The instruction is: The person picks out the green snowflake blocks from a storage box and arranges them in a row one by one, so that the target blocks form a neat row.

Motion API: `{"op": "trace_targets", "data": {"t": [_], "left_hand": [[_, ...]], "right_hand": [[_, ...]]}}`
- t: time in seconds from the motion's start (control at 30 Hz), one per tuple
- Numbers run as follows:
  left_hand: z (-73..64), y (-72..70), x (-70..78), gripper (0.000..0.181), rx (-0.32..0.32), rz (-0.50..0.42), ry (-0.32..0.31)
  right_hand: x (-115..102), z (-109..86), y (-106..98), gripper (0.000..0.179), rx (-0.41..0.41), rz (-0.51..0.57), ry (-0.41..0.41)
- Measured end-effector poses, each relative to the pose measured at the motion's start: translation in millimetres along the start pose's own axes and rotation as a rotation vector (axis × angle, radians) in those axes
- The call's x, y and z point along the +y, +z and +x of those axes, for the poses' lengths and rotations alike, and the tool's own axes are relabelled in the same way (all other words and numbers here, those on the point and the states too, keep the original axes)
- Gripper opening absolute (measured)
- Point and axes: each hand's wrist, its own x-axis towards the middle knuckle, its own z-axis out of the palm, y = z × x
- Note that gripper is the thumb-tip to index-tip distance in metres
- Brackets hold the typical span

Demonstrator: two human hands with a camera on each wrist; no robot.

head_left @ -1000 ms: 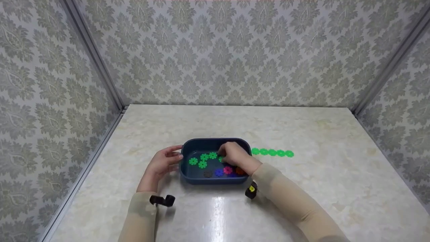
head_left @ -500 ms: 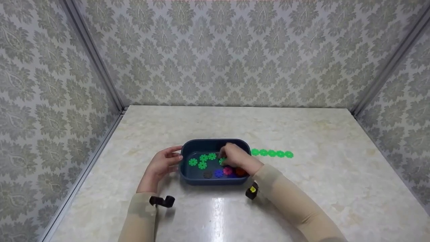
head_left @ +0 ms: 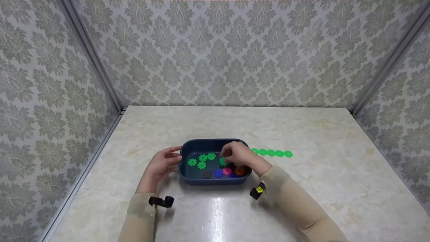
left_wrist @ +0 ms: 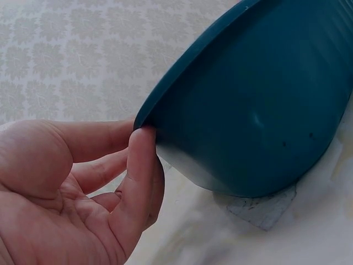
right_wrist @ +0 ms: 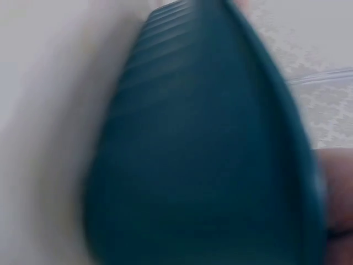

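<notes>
A dark blue plastic basin (head_left: 215, 181) stands on the table, with several loose green snowflake discs (head_left: 201, 165) inside. My left hand (head_left: 163, 164) is at the basin's left end, its bent fingertips on the rim; the left wrist view shows thumb and finger meeting the rim. My right hand (head_left: 237, 154) reaches over the basin's right side, fingers curled down, and pinches a green snowflake disc (head_left: 223, 162). The right wrist view is blurred: it shows the basin's outer wall (right_wrist: 193, 143) and part of the hand, with the pinched disc hidden.
Along the basin's near right inside lie a pink disc (head_left: 227, 171), an orange disc (head_left: 239, 170), a blue disc (head_left: 218, 173) and a dark disc (head_left: 207, 174). A row of green discs (head_left: 271, 153) lies on the table to the right. Patterned walls surround the table (head_left: 302, 131).
My right hand has drawn slightly right and up with the green snowflake disc in its fingers. The left hand stays at the basin's rim.
</notes>
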Motion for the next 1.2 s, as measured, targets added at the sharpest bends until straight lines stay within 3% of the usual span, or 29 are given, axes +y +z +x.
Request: {"op": "trace_targets", "data": {"t": [0.3, 0.63, 0.83, 1.2], "left_hand": [[0.4, 0.2, 0.6, 0.055, -0.001, -0.007, -0.006], [0.7, 0.2, 0.3, 0.053, -0.005, -0.004, -0.002], [0.0, 0.6, -0.3, 0.052, 0.001, -0.002, -0.010], [0.7, 0.5, -0.6, 0.052, 0.003, 0.002, -0.010]], "right_hand": [[7.6, -14.5, -21.2, 0.017, -0.003, 0.135, 0.015], [22.5, -32.7, -41.2, 0.025, 0.056, 0.402, 0.098], [35.2, -47.1, -54.0, 0.029, 0.108, 0.462, 0.112], [67.5, -69.1, -77.6, 0.037, 0.184, 0.494, 0.237]]}}
